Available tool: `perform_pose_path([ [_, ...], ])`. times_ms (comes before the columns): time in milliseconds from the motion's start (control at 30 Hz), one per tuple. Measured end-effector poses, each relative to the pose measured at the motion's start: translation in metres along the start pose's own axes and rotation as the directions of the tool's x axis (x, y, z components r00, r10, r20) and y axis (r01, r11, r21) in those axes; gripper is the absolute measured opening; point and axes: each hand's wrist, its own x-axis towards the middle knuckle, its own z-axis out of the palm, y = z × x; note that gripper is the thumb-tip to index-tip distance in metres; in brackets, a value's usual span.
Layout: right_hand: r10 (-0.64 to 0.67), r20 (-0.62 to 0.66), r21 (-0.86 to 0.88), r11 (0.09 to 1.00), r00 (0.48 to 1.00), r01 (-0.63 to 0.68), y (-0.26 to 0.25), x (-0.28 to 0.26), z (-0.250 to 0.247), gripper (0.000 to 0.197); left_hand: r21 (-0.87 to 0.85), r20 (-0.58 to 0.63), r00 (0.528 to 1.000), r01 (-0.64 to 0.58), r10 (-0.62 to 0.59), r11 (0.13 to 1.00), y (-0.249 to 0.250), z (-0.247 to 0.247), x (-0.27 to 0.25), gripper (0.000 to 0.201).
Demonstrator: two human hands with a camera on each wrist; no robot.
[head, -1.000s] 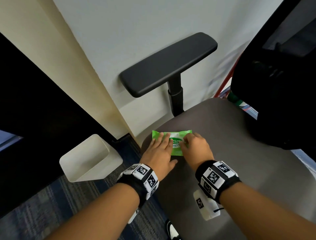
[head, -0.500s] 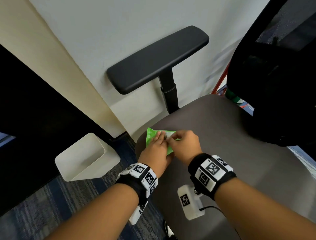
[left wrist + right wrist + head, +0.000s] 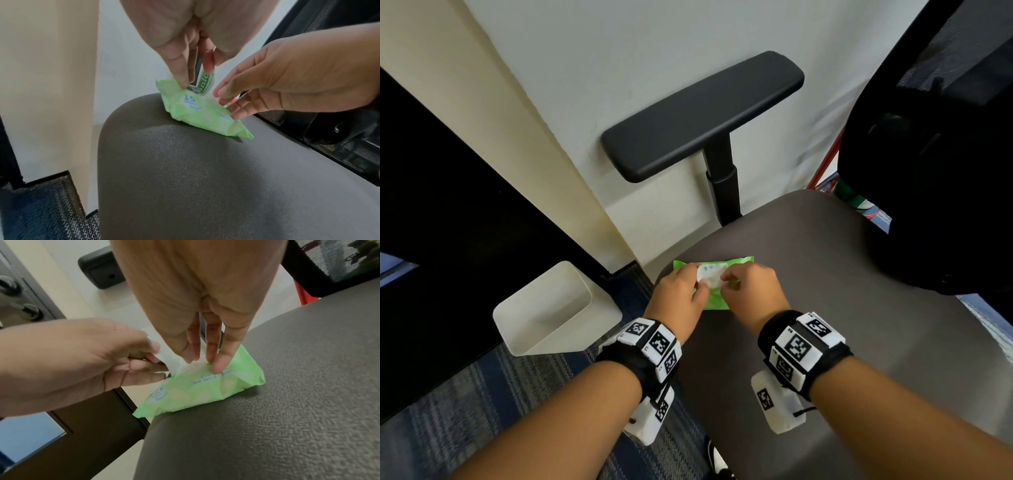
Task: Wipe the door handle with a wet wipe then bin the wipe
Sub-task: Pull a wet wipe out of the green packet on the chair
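Note:
A green wet wipe pack (image 3: 717,301) lies at the front left corner of the grey chair seat (image 3: 842,274). My left hand (image 3: 700,279) pinches the pack's label flap (image 3: 203,81) between thumb and fingers and holds it peeled up, white underside showing (image 3: 166,356). My right hand (image 3: 726,279) rests straight fingers (image 3: 219,366) on the pack's top beside the opening. No wipe is seen drawn out. A blurred metal door handle (image 3: 14,293) shows on the dark door at the far left of the right wrist view. The white bin (image 3: 544,308) stands on the floor left of the chair.
The chair's black armrest (image 3: 698,116) juts out above the pack, close to the white wall (image 3: 654,51). The black mesh backrest (image 3: 935,154) rises at the right. A dark door (image 3: 448,222) and striped blue carpet (image 3: 482,411) fill the left.
My left hand, flat on the pack a second ago, now pinches the flap and has peeled it back. The right hand's fingers have shifted onto the pack beside the opening.

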Motion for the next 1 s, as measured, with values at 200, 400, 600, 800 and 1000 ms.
perform_pose_path([
  [200,-0.072,0.046,-0.171,0.982,0.996,0.079,-0.006,0.002,0.003,0.026,-0.023,-0.003,1.000,0.000,0.000,1.000,-0.002,-0.001,-0.003,0.021],
  [400,-0.055,0.078,-0.307,0.949,0.995,0.076,-0.013,0.008,0.006,0.022,-0.048,0.003,1.000,-0.006,0.006,0.999,-0.002,-0.004,-0.005,0.022],
  [600,0.010,0.129,-0.337,0.941,0.992,0.034,-0.015,0.012,0.002,0.023,-0.066,0.011,1.000,-0.018,0.018,0.998,-0.004,-0.005,-0.007,0.022],
  [800,0.027,0.155,-0.325,0.946,0.987,0.025,-0.019,0.011,-0.003,0.021,-0.070,0.025,0.999,-0.028,0.030,0.997,-0.007,-0.003,-0.008,0.023],
  [1000,0.044,0.181,-0.300,0.954,0.982,0.013,-0.025,0.008,-0.008,0.020,-0.089,0.030,0.999,-0.037,0.040,0.995,-0.006,-0.003,-0.007,0.021],
])
